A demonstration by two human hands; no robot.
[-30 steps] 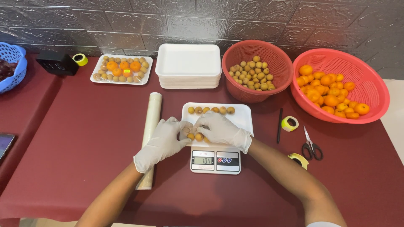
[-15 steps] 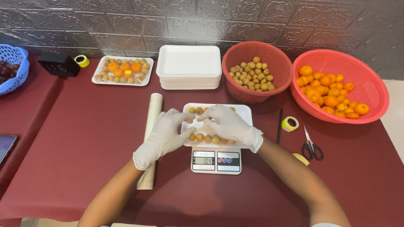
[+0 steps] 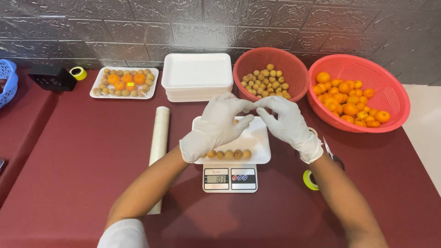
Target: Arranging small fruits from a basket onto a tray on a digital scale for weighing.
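The white tray [image 3: 257, 140] sits on the small scale [image 3: 230, 177] at the middle of the red table [image 3: 82, 174]. A row of small brown fruits [image 3: 228, 154] lies along its near edge, and at least one more peeks out under the gloves at its far side.

Both gloved hands hover above the tray's far half, fingertips nearly meeting at about 12 o'clock from the tray. The left hand [image 3: 215, 128] is loosely curled, fingers bent, and the right hand [image 3: 289, 125] is spread with thumb and forefinger pinched toward the left. Whether either holds a fruit I cannot tell; nothing shows between the fingers.

To my eye the step is laying fruit in neat rows on the tray while it sits on the scale. Doing it well means setting each fruit down lightly, touching its neighbour, and keeping wrists off the tray so the readout stays true.

At 1 o'clock from the tray stands the red basket [image 3: 257, 57] of the same brown fruits, close enough for the right hand. Further round, at 2 o'clock, is the bigger basket [image 3: 395, 98] of oranges [image 3: 349, 98]. At 12 o'clock is a stack of empty trays [image 3: 197, 73], and at 10 o'clock a filled tray [image 3: 98, 82]. A roll of film [image 3: 158, 147] lies at 9 o'clock, scissors [image 3: 331, 154] and a tape roll [image 3: 308, 180] at 3 to 4 o'clock.
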